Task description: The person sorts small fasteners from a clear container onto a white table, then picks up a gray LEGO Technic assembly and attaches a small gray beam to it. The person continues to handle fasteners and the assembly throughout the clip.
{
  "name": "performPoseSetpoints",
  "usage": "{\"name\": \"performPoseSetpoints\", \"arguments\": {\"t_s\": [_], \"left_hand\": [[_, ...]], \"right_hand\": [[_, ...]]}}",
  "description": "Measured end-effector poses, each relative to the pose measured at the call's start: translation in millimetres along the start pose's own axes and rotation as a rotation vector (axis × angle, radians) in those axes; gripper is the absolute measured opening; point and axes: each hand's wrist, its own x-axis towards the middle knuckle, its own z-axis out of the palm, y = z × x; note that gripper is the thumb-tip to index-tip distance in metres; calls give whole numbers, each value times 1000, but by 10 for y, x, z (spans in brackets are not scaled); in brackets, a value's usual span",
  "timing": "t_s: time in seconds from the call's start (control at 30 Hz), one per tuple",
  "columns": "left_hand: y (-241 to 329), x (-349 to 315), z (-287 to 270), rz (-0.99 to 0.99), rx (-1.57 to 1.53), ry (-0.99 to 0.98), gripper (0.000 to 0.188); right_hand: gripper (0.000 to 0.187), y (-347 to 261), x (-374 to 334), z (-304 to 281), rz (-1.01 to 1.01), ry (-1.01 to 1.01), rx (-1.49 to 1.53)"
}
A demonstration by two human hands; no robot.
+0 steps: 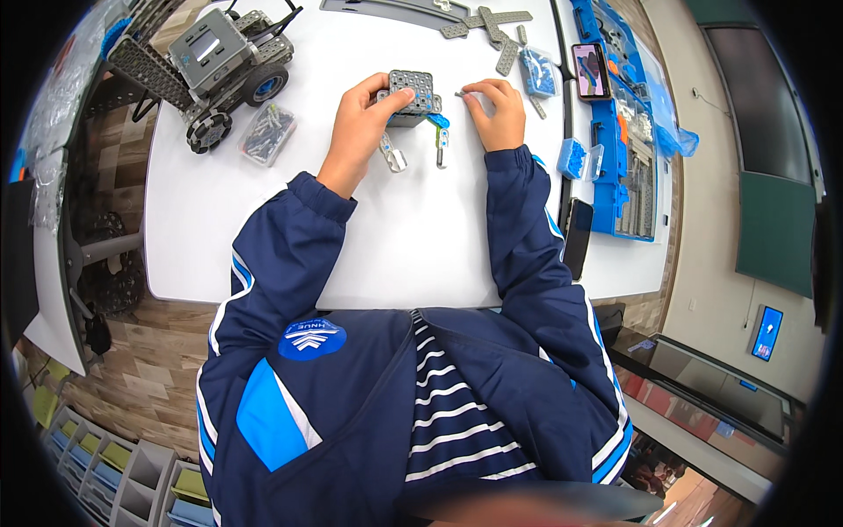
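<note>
My left hand (356, 123) is closed round the left side of a small grey model of perforated building plates (409, 85), its thumb lying over the top. Blue pins show on the plates. Two jointed pieces hang from the model towards me: a grey one (392, 156) and a limb with blue and green parts (441, 136). To the right of the model, my right hand (498, 114) pinches a small dark grey piece (460, 94) between thumb and fingertips, apart from the model. The exact kind of that piece is too small to make out.
A wheeled robot (211, 57) stands at the far left beside a clear box of pins (268, 133). Grey beams (492, 31) lie at the back. On the right are boxes of blue pins (537, 72), a lit phone (591, 70), a dark phone (577, 237) and a blue parts case (606, 167).
</note>
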Motion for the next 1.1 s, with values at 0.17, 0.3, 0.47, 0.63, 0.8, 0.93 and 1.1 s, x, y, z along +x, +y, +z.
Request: {"name": "performPoseSetpoints", "arguments": {"t_s": [0.17, 0.3, 0.47, 0.63, 0.8, 0.93, 1.1], "left_hand": [[-12, 6, -39, 15, 33, -28, 27], [-32, -18, -82, 17, 55, -63, 30], [-52, -32, -104, -14, -7, -68, 29], [-68, -5, -96, -21, -75, -58, 30], [-71, -15, -87, 19, -81, -16, 32], [-61, -30, -73, 8, -113, -9, 31], [-55, -38, -68, 7, -107, -2, 29]], "right_hand": [[6, -36, 39, 24, -23, -52, -72], [9, -317, 98, -179, 241, -68, 418], [15, -845, 112, -645, 73, -208, 657], [11, -1124, 225, -611, -135, -257, 423], [9, -1189, 211, -457, -206, -185, 386], [10, -1201, 190, -426, -264, -157, 323], [11, -1248, 155, -374, -381, -90, 168]]}}
